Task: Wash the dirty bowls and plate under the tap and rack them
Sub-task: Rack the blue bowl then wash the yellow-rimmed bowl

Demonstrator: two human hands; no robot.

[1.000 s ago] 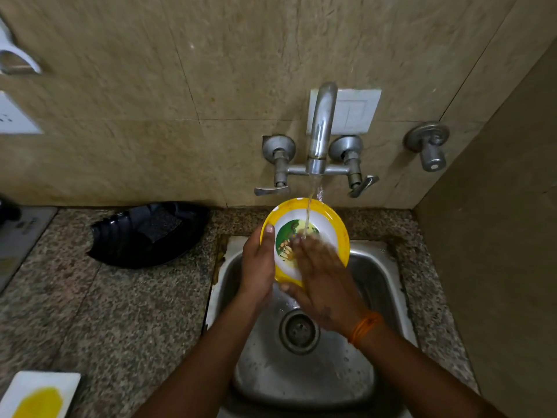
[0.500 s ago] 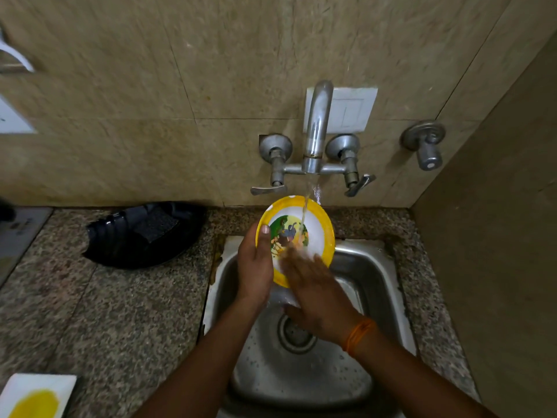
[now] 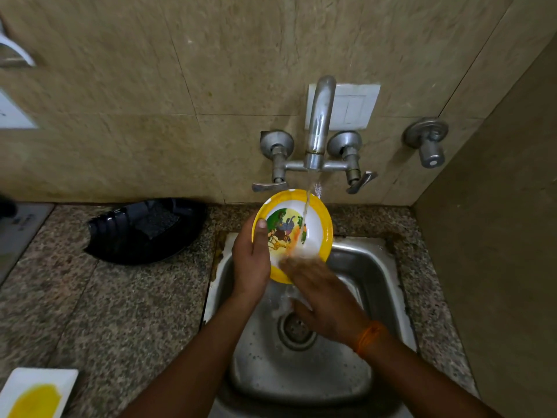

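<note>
Left hand (image 3: 251, 260) grips the bowl (image 3: 294, 233) under the tap (image 3: 319, 122); right hand (image 3: 325, 300), fingers flat, rubs it. Plate (image 3: 36, 390) unwashed, nothing racked.

Left hand (image 3: 251, 260) grips; right hand (image 3: 325, 300) lies flat.

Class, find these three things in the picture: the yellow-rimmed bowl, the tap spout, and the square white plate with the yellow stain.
yellow-rimmed bowl (image 3: 318, 242): head view, white inner wall right of the cartoon print.
tap spout (image 3: 321, 116): head view, middle of the curved metal pipe.
square white plate (image 3: 42, 377): head view, clean white strip above the yellow stain.
</note>
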